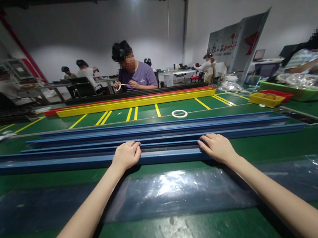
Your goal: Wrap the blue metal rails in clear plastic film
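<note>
My left hand (126,155) is closed over the nearest long blue channel strip (170,156), its fingers bent over the far side. At the right end of that same strip, my right hand (217,147) has curled fingers gripping it, the thumb along the near side. The strip runs off past the left edge of the view. Behind it, more long blue channel strips (261,130) lie side by side, parallel to it. A clear, shiny plastic sheet (175,198) is spread across the green tabletop (174,234) beneath my forearms.
Yellow strips (136,103) lie farther back, with red and black ones behind. A white tape ring (179,114) rests on the table. At right are a yellow tray (266,99) and a green basket (310,93) with wrapped rolls. A co-worker (141,74) sits opposite.
</note>
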The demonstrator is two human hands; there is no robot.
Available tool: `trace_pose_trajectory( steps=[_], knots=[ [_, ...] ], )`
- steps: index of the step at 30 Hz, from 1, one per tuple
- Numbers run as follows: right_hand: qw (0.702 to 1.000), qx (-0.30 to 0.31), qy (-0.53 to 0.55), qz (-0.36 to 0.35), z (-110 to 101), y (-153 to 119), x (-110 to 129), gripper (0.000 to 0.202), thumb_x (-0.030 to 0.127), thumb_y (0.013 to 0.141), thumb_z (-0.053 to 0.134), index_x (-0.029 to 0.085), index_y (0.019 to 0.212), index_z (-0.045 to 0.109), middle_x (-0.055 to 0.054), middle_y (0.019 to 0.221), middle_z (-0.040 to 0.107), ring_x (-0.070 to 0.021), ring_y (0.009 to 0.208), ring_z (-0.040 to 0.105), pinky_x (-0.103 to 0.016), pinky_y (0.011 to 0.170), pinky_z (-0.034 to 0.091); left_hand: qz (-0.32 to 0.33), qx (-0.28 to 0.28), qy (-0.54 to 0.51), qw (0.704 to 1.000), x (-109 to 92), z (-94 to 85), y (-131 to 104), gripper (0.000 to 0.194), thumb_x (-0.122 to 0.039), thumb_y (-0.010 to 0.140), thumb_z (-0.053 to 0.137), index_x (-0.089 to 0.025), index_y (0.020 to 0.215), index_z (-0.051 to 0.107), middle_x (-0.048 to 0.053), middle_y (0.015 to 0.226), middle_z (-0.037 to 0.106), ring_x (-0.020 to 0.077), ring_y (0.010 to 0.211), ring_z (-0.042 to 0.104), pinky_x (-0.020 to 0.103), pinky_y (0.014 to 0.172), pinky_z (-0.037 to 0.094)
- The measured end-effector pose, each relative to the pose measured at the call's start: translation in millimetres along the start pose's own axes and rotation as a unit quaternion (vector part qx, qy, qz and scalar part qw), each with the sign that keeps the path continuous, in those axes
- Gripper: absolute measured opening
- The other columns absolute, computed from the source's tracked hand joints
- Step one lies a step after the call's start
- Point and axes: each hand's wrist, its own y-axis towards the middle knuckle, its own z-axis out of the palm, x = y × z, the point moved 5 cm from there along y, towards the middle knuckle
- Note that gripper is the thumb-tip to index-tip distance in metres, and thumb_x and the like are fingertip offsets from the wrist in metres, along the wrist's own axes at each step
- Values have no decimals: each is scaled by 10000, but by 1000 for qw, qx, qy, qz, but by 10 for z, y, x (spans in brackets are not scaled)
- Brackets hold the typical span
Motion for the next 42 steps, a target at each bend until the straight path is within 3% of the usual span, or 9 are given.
trace_pose_trajectory(
  steps=[8,16,24,28,32,36,38,42],
  knots=[
    [991,-75,34,-103,-11,78,89,421,367,866,259,137,1110,514,-121,1146,517,-219,1048,421,-331,860,287,31,-86,32,995,176,8,-85,333,-204,808,309,-162,870,634,49,797,654,160,701,596,267,633,464],
    [991,-82,38,-96,48,133,58,411,365,863,267,135,1079,531,-121,1139,514,-216,1052,404,-335,876,266,65,-183,52,979,111,-67,-196,212,-177,761,413,-163,764,624,102,899,602,221,875,519,355,758,428],
    [994,-76,14,-71,81,197,52,393,372,867,266,177,1059,548,-98,1127,535,-224,1040,410,-363,859,253,28,-170,41,984,131,-124,-182,184,-179,777,424,-176,816,603,75,861,607,209,845,525,341,727,389],
    [994,-94,37,-37,91,156,57,378,376,862,294,183,1080,533,-100,1134,534,-234,1051,405,-376,857,271,51,-173,31,983,21,-269,-127,198,-178,792,399,-181,693,571,28,667,598,152,658,526,340,728,367],
    [985,-121,122,-9,65,29,35,350,359,845,339,165,1069,524,-117,1115,529,-226,1053,423,-363,847,326,131,-113,-26,985,-273,-320,-101,280,-173,812,354,-178,585,518,-4,506,528,106,493,462,283,606,351],
    [969,-112,218,-24,-122,-103,-3,289,338,819,371,197,1004,543,-113,1095,534,-230,1029,460,-383,842,348,165,0,-105,981,-588,-225,-130,339,-210,833,309,-178,545,485,-1,476,508,106,455,451,276,514,289],
    [957,-45,285,-4,-209,-141,-41,273,348,831,345,198,905,561,-90,957,586,-198,906,518,-340,781,381,166,95,-148,970,-701,-155,-152,340,-258,839,324,-177,548,480,-7,487,516,104,451,454,269,509,276],
    [905,199,377,-4,-181,-245,19,297,481,750,468,198,761,557,-18,720,596,-139,654,527,-248,596,390,110,247,-230,935,-749,-126,-176,315,-427,799,429,-185,605,489,-32,565,530,107,520,465,238,505,256]
  ],
)
